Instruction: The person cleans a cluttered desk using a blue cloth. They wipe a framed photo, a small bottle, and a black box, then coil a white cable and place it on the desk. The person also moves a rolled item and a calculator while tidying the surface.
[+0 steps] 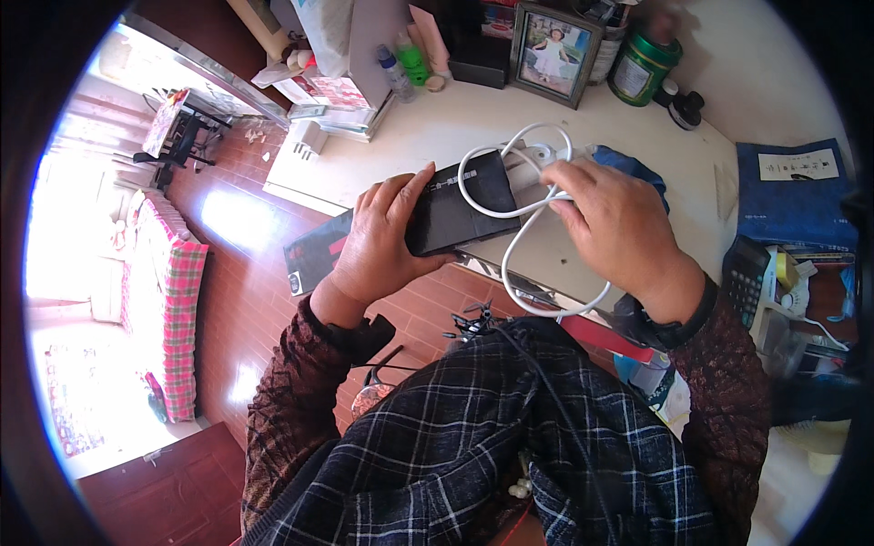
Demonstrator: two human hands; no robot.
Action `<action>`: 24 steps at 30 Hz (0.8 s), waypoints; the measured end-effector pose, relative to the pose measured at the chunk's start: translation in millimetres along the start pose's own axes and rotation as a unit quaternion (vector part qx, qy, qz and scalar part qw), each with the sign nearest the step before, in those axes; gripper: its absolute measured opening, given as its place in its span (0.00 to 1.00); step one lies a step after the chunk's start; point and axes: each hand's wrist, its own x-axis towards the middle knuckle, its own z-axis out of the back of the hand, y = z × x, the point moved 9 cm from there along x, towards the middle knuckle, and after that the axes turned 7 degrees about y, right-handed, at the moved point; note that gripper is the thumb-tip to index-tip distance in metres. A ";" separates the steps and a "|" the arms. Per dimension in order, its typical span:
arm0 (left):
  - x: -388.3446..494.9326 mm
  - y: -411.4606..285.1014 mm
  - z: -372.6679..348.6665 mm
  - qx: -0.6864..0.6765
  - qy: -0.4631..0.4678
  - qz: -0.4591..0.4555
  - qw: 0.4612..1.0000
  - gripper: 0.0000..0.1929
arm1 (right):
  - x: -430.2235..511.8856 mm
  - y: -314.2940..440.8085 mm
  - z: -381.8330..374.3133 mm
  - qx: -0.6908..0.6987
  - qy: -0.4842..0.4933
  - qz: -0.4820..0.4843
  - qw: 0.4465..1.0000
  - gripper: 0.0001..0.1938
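Observation:
My left hand (372, 239) grips a long black cardboard box (464, 205) that bears writing, thumb along the near side and fingers over the top. The box is tilted over the table's front edge. At its right end is a pale, partly hidden object (524, 170); whether it sits inside the box cannot be told. My right hand (614, 218) pinches a white cable (505, 266) between thumb and fingers. Loops of the cable lie across the box's right end and hang toward my lap. Beyond my right hand, a blue cloth (635, 167) is on the white table (457, 123).
A framed photo (553, 54), a green tin (645, 68) and bottles (411, 60) stand along the table's back. A white box-shaped item (311, 136) is at the left. To the right are a blue folder (792, 194) and a calculator (745, 276).

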 end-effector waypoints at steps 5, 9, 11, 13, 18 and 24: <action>7.0 4.2 -8.0 0.002 0.019 -0.003 1.000 0.62 | -2.5 -9.9 -15.3 0.027 0.038 0.030 0.998 0.11; 8.1 8.2 -7.6 0.003 0.016 -0.002 1.000 0.60 | -4.8 -16.8 -6.2 0.042 0.000 0.044 0.998 0.11; 8.2 10.4 -6.6 -0.005 0.016 -0.001 1.000 0.59 | -8.2 -21.9 -2.8 -0.013 0.022 0.035 0.999 0.13; 8.7 12.2 -6.7 -0.012 0.021 0.000 1.000 0.59 | -15.7 -27.5 -1.6 -0.134 0.079 0.017 0.988 0.15; 10.6 13.9 -7.2 -0.012 0.032 -0.006 0.999 0.58 | -13.8 -29.7 8.8 -0.203 0.081 0.045 0.975 0.19; 11.4 12.4 -12.6 -0.002 0.052 -0.010 0.999 0.58 | -10.6 -22.9 -3.2 -0.239 0.145 0.093 0.956 0.14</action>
